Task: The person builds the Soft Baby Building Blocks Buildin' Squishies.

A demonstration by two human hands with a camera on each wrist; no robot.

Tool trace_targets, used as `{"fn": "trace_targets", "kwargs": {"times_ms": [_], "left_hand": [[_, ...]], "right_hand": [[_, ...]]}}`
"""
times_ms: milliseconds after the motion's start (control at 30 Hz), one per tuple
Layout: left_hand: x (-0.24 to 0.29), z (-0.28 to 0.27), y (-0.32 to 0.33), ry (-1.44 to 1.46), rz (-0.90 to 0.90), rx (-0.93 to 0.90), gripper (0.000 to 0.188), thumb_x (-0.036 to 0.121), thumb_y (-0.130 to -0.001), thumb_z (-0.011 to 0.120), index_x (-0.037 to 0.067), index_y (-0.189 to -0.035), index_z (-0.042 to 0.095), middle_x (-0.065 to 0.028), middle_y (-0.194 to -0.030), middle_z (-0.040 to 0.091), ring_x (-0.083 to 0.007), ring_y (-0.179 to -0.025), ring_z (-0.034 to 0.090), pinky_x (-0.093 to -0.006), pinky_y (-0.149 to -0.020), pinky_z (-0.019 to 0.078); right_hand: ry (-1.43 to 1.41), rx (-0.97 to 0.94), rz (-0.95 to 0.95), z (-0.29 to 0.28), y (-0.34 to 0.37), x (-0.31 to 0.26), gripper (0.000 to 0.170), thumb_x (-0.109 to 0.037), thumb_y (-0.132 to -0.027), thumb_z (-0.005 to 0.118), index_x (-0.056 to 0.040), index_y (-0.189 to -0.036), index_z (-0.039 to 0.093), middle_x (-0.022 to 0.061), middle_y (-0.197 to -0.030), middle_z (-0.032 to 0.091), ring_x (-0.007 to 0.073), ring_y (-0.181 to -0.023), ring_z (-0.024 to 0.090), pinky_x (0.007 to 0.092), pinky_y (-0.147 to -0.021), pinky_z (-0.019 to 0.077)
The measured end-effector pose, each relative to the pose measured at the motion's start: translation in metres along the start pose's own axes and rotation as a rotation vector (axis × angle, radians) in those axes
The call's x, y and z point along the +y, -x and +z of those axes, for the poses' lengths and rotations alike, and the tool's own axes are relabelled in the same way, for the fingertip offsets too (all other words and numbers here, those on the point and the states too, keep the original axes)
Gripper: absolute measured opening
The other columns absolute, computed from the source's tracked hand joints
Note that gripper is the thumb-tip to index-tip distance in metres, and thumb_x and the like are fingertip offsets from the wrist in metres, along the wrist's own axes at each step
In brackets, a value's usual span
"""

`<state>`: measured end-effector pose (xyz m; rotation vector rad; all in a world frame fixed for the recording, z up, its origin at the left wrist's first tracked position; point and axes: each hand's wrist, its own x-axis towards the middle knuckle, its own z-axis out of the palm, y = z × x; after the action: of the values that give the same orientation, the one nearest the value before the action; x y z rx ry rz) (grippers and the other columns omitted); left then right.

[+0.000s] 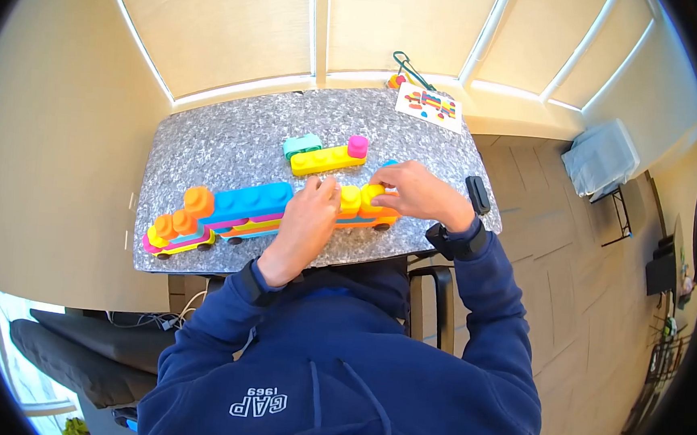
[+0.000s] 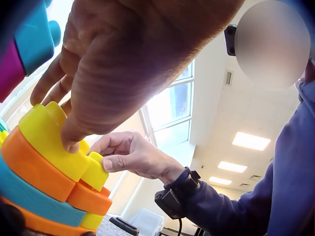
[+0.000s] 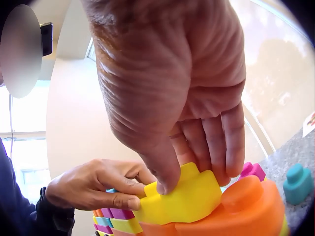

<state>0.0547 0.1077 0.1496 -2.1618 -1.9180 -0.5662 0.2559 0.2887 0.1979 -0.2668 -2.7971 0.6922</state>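
Observation:
A long train of stacked toy building blocks (image 1: 252,202) runs along the near side of the table. Toward its right end, yellow blocks (image 1: 350,201) sit on an orange layer (image 2: 42,160). My left hand (image 1: 306,224) grips the yellow top part (image 2: 51,142), thumb on the near face and fingers beyond it. Beside it, my right hand (image 1: 421,193) pinches the yellow block (image 3: 184,201) between thumb and fingers; the fingertips are partly hidden behind it. A rounded orange block (image 3: 246,201) stands right next to that yellow block.
Behind the train lie a yellow bar block (image 1: 324,161) with a pink block (image 1: 357,146) on its end, and a mint-green piece (image 1: 302,145). A picture card (image 1: 430,107) is at the far right corner. A black device (image 1: 477,194) sits by the table's right edge.

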Motion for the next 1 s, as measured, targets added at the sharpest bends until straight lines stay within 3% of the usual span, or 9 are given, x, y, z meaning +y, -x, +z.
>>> {"fn": "trace_targets", "kwargs": {"times_ms": [233, 300, 367, 433, 500, 533, 733, 867, 1000], "left_hand": [[-0.001, -0.001, -0.001, 0.01, -0.015, -0.027, 0.037, 0.011, -0.093, 0.077, -0.007, -0.125, 0.072, -0.012, -0.118, 0.063, -0.0305, -0.111, 0.063, -0.0408, -0.086, 0.0593], [0.0, -0.004, -0.001, 0.004, -0.012, -0.022, 0.037, 0.011, -0.093, 0.077, -0.006, -0.125, 0.072, -0.0117, -0.118, 0.063, -0.0304, -0.11, 0.063, -0.0407, -0.085, 0.0593], [0.001, -0.007, -0.003, -0.014, -0.001, 0.011, 0.037, 0.004, -0.087, 0.072, -0.008, -0.121, 0.074, -0.0108, -0.114, 0.063, -0.0285, -0.11, 0.062, -0.0386, -0.083, 0.0612], [-0.003, -0.006, -0.002, 0.0, -0.004, 0.005, 0.036, 0.008, -0.09, 0.075, -0.006, -0.123, 0.073, -0.0113, -0.115, 0.063, -0.0293, -0.109, 0.063, -0.0395, -0.083, 0.0603], [-0.002, -0.005, 0.001, 0.015, -0.003, -0.015, 0.036, 0.011, -0.094, 0.077, -0.005, -0.125, 0.073, -0.0117, -0.116, 0.064, -0.0302, -0.109, 0.063, -0.0404, -0.083, 0.0594], [-0.002, -0.007, 0.0, 0.014, -0.007, -0.015, 0.035, 0.011, -0.094, 0.077, -0.005, -0.125, 0.073, -0.0116, -0.115, 0.064, -0.0302, -0.109, 0.063, -0.0405, -0.083, 0.0596], [-0.001, -0.013, -0.005, -0.008, -0.021, -0.045, 0.034, 0.011, -0.093, 0.078, -0.003, -0.123, 0.074, -0.0104, -0.115, 0.064, -0.0298, -0.109, 0.065, -0.0405, -0.081, 0.0602], [-0.001, -0.012, -0.005, -0.004, -0.033, -0.056, 0.032, 0.012, -0.092, 0.08, -0.002, -0.121, 0.075, -0.0094, -0.113, 0.065, -0.029, -0.109, 0.065, -0.0402, -0.08, 0.0605], [0.0, -0.009, -0.004, 0.005, -0.057, -0.042, 0.032, 0.012, -0.091, 0.081, -0.002, -0.12, 0.076, -0.0089, -0.113, 0.065, -0.0286, -0.108, 0.066, -0.0404, -0.08, 0.0608]], "right_hand": [[0.096, 0.028, 0.046, 0.013, 0.006, -0.011, 0.027, -0.016, -0.091, 0.083, 0.0001, -0.11, 0.074, 0.0189, -0.105, 0.076, 0.043, -0.095, 0.074, 0.0483, -0.087, 0.059], [0.054, 0.001, 0.056, 0.008, 0.008, -0.01, 0.03, -0.016, -0.093, 0.082, -0.0008, -0.118, 0.074, 0.0186, -0.113, 0.077, 0.0427, -0.101, 0.074, 0.0472, -0.089, 0.0596], [-0.066, 0.065, 0.113, -0.004, 0.015, 0.006, 0.034, -0.015, -0.095, 0.081, -0.0017, -0.125, 0.074, 0.019, -0.119, 0.077, 0.0421, -0.105, 0.074, 0.0466, -0.091, 0.0599], [-0.186, 0.118, 0.169, -0.016, 0.022, 0.034, 0.038, -0.014, -0.096, 0.08, -0.0025, -0.131, 0.073, 0.0194, -0.125, 0.077, 0.0414, -0.109, 0.074, 0.046, -0.093, 0.0601], [0.053, 0.247, 0.167, -0.014, 0.027, 0.064, 0.043, -0.011, -0.098, 0.079, -0.0041, -0.14, 0.07, 0.0196, -0.132, 0.076, 0.0411, -0.117, 0.073, 0.0465, -0.1, 0.0589], [0.144, 0.205, 0.185, -0.015, 0.028, 0.065, 0.047, -0.009, -0.098, 0.078, -0.0049, -0.143, 0.069, 0.0198, -0.135, 0.075, 0.042, -0.123, 0.071, 0.0479, -0.107, 0.0566], [0.159, 0.093, 0.11, 0.035, 0.03, 0.117, 0.058, -0.007, -0.095, 0.079, -0.0093, -0.151, 0.064, 0.0195, -0.144, 0.071, 0.0422, -0.134, 0.066, 0.0481, -0.115, 0.0536], [0.085, 0.087, 0.101, 0.048, 0.024, 0.135, 0.056, -0.009, -0.093, 0.08, -0.0085, -0.147, 0.066, 0.0186, -0.141, 0.073, 0.0417, -0.128, 0.069, 0.048, -0.11, 0.056], [0.039, 0.125, 0.206, 0.028, 0.023, 0.123, 0.044, -0.013, -0.093, 0.084, -0.0047, -0.134, 0.072, 0.0184, -0.128, 0.077, 0.0393, -0.112, 0.075, 0.0451, -0.099, 0.0604]]}}
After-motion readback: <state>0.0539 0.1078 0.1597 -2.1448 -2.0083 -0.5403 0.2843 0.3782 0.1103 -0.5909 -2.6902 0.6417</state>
